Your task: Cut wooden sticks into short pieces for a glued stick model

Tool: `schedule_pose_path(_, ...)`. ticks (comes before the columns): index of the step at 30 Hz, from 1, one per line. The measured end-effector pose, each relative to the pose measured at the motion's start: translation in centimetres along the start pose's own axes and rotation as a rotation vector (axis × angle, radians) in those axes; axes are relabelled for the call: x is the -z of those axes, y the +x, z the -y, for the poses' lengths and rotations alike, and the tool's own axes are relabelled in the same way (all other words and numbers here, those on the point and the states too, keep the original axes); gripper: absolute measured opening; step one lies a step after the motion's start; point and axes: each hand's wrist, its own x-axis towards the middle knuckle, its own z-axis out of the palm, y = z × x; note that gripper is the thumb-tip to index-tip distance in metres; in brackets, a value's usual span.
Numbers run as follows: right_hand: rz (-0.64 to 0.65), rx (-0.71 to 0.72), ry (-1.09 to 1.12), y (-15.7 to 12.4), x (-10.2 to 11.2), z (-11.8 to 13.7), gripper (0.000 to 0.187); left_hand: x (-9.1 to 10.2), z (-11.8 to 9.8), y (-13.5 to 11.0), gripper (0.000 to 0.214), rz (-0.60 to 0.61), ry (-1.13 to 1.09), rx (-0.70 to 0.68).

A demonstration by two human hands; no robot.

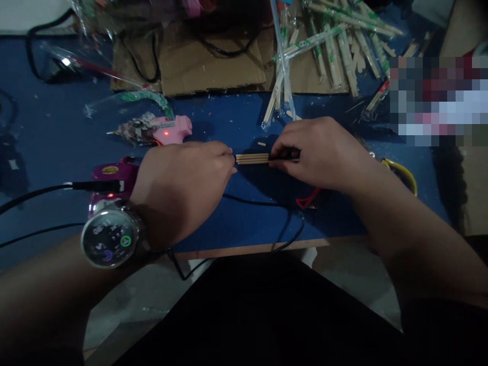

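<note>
Head view: right hand (280, 154) is pinching the right end of sticks (252, 159) over the desk (244, 226); left hand (186, 178) is curling, fingertips at their left end, hold unclear. Watch (110, 239) is showing blurred digits; glue gun (173, 130) is bearing an illegible label.

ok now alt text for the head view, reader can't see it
A person's left hand and right hand are at opposite ends of a row of thin wooden sticks, over a blue table. A pink glue gun and wrapped chopsticks lie beyond.
</note>
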Motion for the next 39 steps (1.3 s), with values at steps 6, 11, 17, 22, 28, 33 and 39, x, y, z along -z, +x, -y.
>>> schedule_pose_path(6,0.006,-0.007,-0.013,0.02,-0.09,-0.09,0.019,0.26,-0.28,-0.21,0.038,0.037,0.069,-0.012)
schedule_pose_path(11,0.005,0.001,0.002,-0.03,-0.01,-0.05,0.022,0.23,-0.26,-0.18,0.04,0.034,0.113,-0.036)
schedule_pose_path(17,0.015,0.002,0.008,0.02,0.0,0.0,0.022,0.16,-0.16,-0.19,0.042,0.029,0.1,-0.015)
schedule_pose_path(22,0.017,0.002,-0.011,0.06,-0.04,-0.05,0.023,-0.02,-0.06,-0.25,0.044,0.032,0.054,0.004)
schedule_pose_path(28,0.021,-0.003,-0.007,0.07,-0.06,0.05,0.022,-0.12,-0.1,-0.17,0.044,0.013,0.013,0.021)
schedule_pose_path(33,0.023,-0.006,-0.021,0.11,-0.05,0.12,0.022,0.08,-0.26,-0.05,0.046,0.034,0.045,0.0)
schedule_pose_path(39,0.019,0.012,-0.019,0.12,0.0,0.13,0.022,0.18,-0.34,0.06,0.045,0.038,0.049,0.009)
